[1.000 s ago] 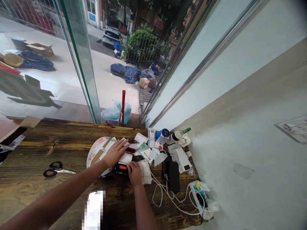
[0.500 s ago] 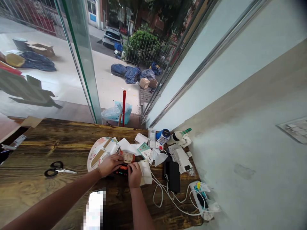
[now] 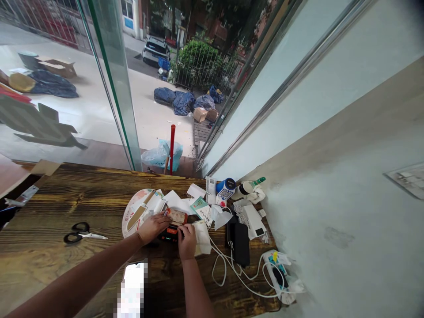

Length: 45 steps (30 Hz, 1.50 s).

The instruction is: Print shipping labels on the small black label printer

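A small black-and-orange device (image 3: 169,237) with a lit green display sits on the wooden table, looking like a portable label printer. Behind its front, an orange-edged part (image 3: 176,216) with something pale in it stands up. My left hand (image 3: 154,228) grips the device's left side, fingers closed along the orange-edged part. At the right corner, my right hand (image 3: 187,243) pinches the edge with thumb and fingers. My fingers cover part of the device, so its exact inside cannot be made out.
Black-handled scissors (image 3: 81,234) lie left; a phone (image 3: 132,287) lies in front. A round fan (image 3: 127,216), papers (image 3: 202,210), a blue canister (image 3: 225,189), a black case (image 3: 240,245), white cables (image 3: 225,265) and a power strip (image 3: 278,276) surround the hands. Glass and wall border the table.
The whole view has shifted very slightly. Both hands stay at the device in nearly the same grip.
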Motion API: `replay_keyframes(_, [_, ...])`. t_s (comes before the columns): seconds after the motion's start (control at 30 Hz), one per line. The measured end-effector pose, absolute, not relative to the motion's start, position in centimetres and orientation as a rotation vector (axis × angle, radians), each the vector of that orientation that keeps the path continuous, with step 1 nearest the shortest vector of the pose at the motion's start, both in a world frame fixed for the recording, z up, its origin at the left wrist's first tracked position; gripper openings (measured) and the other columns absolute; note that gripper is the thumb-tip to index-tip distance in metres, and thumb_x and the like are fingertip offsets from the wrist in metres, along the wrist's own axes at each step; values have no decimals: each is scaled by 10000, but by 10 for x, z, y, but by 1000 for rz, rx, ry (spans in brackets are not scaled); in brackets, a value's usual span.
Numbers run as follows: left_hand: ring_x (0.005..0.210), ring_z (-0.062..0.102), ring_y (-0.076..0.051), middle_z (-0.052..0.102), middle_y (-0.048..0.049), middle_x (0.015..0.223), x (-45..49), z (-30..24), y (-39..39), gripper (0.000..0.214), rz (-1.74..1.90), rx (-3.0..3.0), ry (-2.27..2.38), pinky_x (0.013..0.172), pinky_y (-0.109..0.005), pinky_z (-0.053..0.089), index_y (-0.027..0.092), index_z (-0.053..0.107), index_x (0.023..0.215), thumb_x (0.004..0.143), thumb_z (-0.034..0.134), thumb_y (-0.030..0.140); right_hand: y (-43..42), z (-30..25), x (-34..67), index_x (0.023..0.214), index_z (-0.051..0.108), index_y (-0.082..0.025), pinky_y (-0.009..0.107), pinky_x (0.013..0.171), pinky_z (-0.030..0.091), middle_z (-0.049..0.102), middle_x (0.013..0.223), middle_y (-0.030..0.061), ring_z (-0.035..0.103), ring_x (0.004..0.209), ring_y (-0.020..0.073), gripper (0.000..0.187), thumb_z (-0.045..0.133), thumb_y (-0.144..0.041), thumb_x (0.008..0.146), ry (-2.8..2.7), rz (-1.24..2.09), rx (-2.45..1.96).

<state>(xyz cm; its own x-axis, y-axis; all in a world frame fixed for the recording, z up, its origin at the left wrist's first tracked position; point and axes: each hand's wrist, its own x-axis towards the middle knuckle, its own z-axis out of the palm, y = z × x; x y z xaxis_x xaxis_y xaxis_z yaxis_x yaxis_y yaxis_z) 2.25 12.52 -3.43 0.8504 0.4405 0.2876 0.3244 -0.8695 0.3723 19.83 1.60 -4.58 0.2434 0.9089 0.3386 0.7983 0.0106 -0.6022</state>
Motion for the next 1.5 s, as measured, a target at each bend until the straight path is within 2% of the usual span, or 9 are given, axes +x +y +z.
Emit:
replay_keyframes(0.33, [1103, 650, -193, 720, -83, 1127, 26, -34, 121, 268, 456, 2741, 625, 1107, -404, 427, 172, 683, 1065, 902, 499, 66, 17, -48, 201, 899, 717, -184, 345, 827, 530, 677, 919, 97, 603, 901, 201, 278, 447, -228, 952, -1623, 132, -1755])
replay_keyframes(0.6, [1162, 622, -272, 712, -139, 1136, 25, -39, 114, 302, 395, 2705, 757, 1036, -455, 489, 136, 630, 1165, 897, 495, 106, -2, -67, 189, 1308, 531, -107, 429, 915, 554, 680, 1183, 191, 628, 1128, 256, 384, 406, -220, 963, -1653, 62, -1770])
replay_keyframes(0.93, [1159, 616, -280, 702, -130, 1142, 26, -17, 108, 349, 471, 2517, 946, 1011, -447, 499, 165, 595, 1179, 832, 558, 153, -23, -46, 157, 1308, 512, -91, 582, 932, 510, 652, 1198, 233, 622, 1108, 346, 436, 468, -257, 907, -1571, 126, -1908])
replay_keyframes(1.0, [1112, 631, -272, 676, -147, 1154, 12, -12, 86, 335, 574, 2434, 1104, 963, -430, 527, 159, 548, 1198, 871, 514, 224, -51, -60, 119, 1298, 512, -46, 604, 925, 507, 616, 1224, 288, 606, 1127, 393, 541, 603, -268, 813, -1487, 223, -2031])
replay_keyframes(1.1, [899, 682, -254, 681, -153, 979, -23, -17, 35, 273, 700, 2269, 1345, 790, -386, 583, 135, 522, 1104, 925, 401, 302, -94, -97, 53, 1263, 498, 130, 726, 906, 452, 530, 1213, 462, 560, 1094, 581, 1091, 903, -348, 370, -1372, 486, -2345])
replay_keyframes(1.17, [831, 683, -244, 683, -122, 933, -49, -28, -1, 271, 725, 2045, 1478, 739, -374, 585, 168, 526, 1071, 896, 420, 346, -111, -119, 22, 1308, 481, 111, 754, 947, 404, 473, 1282, 470, 506, 1134, 627, 1297, 931, -300, 163, -1373, 552, -2424])
replay_keyframes(1.23, [825, 673, -260, 677, -111, 903, -70, -39, -31, 270, 615, 1805, 1562, 745, -391, 571, 201, 550, 967, 839, 423, 402, -117, -133, 8, 1326, 520, 20, 745, 936, 425, 523, 1279, 412, 540, 1123, 595, 1160, 920, -258, 272, -1425, 533, -2455])
replay_keyframes(1.33, [825, 657, -302, 673, -115, 821, -85, -51, -58, 244, 249, 1555, 1569, 805, -441, 527, 240, 529, 763, 711, 401, 440, -112, -136, 13, 1273, 602, -68, 678, 808, 532, 656, 1105, 328, 664, 972, 484, 638, 688, -68, 641, -1453, 448, -2488])
replay_keyframes(1.5, [662, 647, -343, 632, -118, 602, -77, -57, -65, 358, 2, 1355, 1504, 731, -519, 513, 245, 449, 548, 683, 383, 571, -105, -123, 33, 1254, 585, 12, 623, 669, 555, 676, 947, 336, 688, 808, 435, 576, 538, -13, 681, -1397, 541, -2310])
